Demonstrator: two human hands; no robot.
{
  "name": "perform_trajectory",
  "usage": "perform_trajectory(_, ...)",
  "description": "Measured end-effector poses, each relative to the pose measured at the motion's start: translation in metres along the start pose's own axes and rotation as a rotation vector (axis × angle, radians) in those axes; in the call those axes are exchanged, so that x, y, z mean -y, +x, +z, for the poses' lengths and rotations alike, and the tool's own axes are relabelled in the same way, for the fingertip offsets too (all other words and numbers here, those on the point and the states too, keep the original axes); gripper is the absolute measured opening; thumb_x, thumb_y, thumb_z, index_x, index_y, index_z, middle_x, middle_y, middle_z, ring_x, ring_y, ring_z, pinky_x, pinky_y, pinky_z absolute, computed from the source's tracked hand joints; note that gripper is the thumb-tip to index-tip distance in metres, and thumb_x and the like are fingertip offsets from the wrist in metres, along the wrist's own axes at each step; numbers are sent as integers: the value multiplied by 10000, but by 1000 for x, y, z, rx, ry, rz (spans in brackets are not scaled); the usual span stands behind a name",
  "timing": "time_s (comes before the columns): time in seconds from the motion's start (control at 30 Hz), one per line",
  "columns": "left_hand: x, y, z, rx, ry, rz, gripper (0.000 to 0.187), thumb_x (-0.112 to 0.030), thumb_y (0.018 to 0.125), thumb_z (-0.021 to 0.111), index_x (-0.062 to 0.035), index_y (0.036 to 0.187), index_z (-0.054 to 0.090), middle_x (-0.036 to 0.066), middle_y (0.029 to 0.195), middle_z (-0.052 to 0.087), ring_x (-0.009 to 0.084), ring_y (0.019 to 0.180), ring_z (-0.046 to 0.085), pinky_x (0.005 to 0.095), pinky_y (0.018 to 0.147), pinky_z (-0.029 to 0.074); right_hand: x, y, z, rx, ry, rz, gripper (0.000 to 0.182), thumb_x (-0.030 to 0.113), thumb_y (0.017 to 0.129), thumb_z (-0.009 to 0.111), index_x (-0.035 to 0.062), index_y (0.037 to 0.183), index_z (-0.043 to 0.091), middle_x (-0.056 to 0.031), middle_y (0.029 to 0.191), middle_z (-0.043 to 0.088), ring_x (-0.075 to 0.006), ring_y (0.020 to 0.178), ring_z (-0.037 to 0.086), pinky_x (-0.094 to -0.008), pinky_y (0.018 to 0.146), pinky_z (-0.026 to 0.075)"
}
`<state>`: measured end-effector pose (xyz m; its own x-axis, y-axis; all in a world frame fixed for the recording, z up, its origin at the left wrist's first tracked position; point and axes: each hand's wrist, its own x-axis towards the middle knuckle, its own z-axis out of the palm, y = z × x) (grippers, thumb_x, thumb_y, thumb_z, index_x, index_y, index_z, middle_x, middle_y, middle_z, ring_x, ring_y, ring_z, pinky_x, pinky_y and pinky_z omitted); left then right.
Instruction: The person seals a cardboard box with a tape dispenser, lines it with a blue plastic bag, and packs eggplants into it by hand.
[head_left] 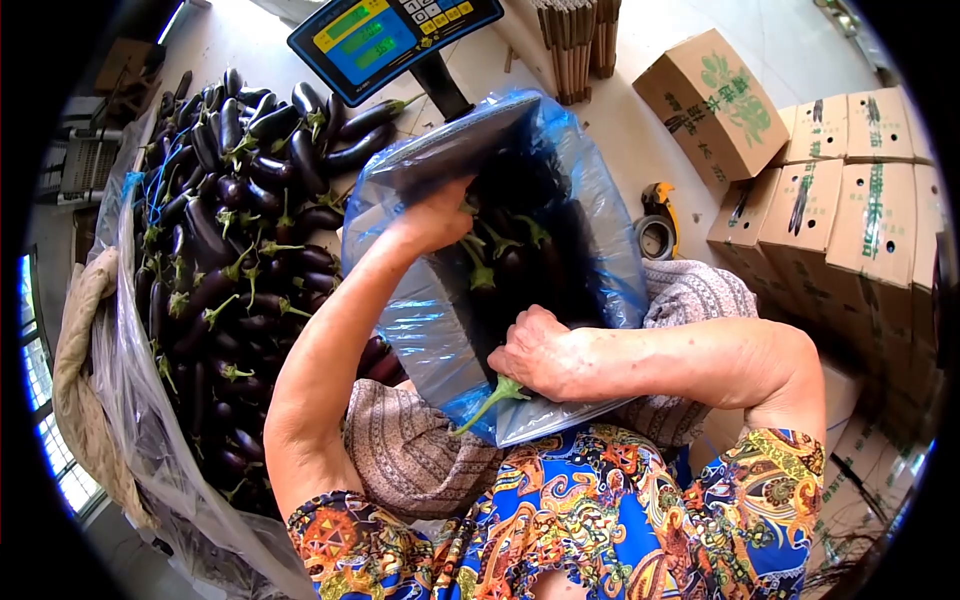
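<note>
Several dark eggplants (515,268) with green stems lie in a box lined with a clear blue plastic bag (615,255), between the knees. My left hand (440,217) reaches over the box's left side; its fingers are bent inward, and their tips are partly hidden in shadow among the eggplants. At the near end of the box, my right hand (535,352) is closed, with curled fingers, around an eggplant whose green stem (500,392) sticks out below the hand toward my body. Most of that eggplant is hidden by the hand.
A large heap of eggplants (235,250) lies on the left beside plastic sheeting (150,420). Beyond the box stands a scale display (385,35). A tape dispenser (660,225) lies to the right, near stacked cartons (840,210) and a tilted carton (710,105). Folded cardboard (570,45) stands behind.
</note>
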<state>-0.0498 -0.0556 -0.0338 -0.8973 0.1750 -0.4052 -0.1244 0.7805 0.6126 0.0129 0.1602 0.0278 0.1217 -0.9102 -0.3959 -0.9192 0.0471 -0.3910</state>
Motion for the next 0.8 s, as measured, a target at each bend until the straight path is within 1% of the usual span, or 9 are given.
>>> perform_trajectory(0.07, 10, -1, 5, -98, 129, 122, 663, -33, 769, 527, -25, 1425, 431, 303, 1197, 604, 420, 1152, 567, 403, 1008, 437, -1, -2, -2, -34, -12, -14, 138, 200, 817, 590, 100, 912, 591, -82, 767, 665, -224, 732, 642, -349, 629, 449)
perform_trajectory(0.17, 13, 7, 2, 21, 188, 72, 699, 11, 738, 531, -43, 1428, 434, 311, 1213, 590, 433, 1159, 555, 400, 1021, 430, 0, 2, -4, 43, 1, 9, 140, 196, 821, 586, 94, 917, 585, -80, 761, 658, -220, 725, 635, -345, 632, 446)
perform_trajectory(0.27, 8, 6, -6, 71, 301, 134, 715, 38, 724, 540, -59, 1426, 442, 307, 1178, 603, 426, 1120, 576, 414, 979, 459, -1, -2, -4, 1, 2, -26, 152, 194, 815, 590, 89, 924, 581, -79, 763, 656, -215, 728, 632, -342, 637, 444)
perform_trajectory(0.37, -13, 4, -13, 195, 396, -19, 613, 48, 712, 577, -35, 1319, 533, 293, 1057, 644, 430, 1016, 620, 444, 893, 499, -1, -3, -6, -3, -6, -16, 182, 202, 801, 607, 83, 936, 579, -81, 769, 657, -217, 739, 633, -342, 642, 444)
perform_trajectory(0.47, -1, 5, -10, 149, 459, 52, 453, 34, 706, 623, -23, 1154, 602, 271, 925, 665, 432, 899, 649, 474, 797, 519, -1, -1, -11, 48, 16, 1, 196, 209, 784, 629, 90, 934, 587, -79, 768, 656, -217, 742, 634, -344, 644, 446)
perform_trajectory(0.57, 4, 7, 10, -17, 501, 87, 348, 34, 695, 643, -9, 1039, 609, 265, 876, 667, 441, 848, 654, 487, 759, 520, 0, 5, -8, 74, 36, 37, 197, 214, 771, 641, 103, 928, 595, -77, 768, 657, -214, 736, 632, -344, 646, 446)
perform_trajectory(0.67, 5, 8, 6, 100, 432, 68, 343, -6, 694, 676, 1, 1031, 609, 269, 874, 665, 431, 852, 654, 480, 759, 523, 0, 3, -11, 72, 21, 50, 186, 207, 769, 644, 112, 924, 602, -75, 768, 660, -214, 740, 636, -343, 656, 447)
perform_trajectory(0.77, 22, 22, 1, 112, 264, 165, 440, -83, 704, 728, 7, 1111, 588, 265, 900, 671, 423, 908, 645, 475, 803, 518, 1, 5, -10, 81, 27, 38, 185, 211, 775, 642, 113, 927, 605, -79, 770, 661, -221, 753, 641, -340, 660, 447)
perform_trajectory(0.8, 20, 21, 4, 98, 269, 118, 489, -114, 706, 740, 3, 1150, 572, 266, 939, 668, 418, 941, 638, 470, 828, 512, 1, 5, -10, 91, 36, 40, 201, 204, 765, 653, 110, 937, 605, -86, 779, 661, -228, 762, 642, -346, 666, 451)
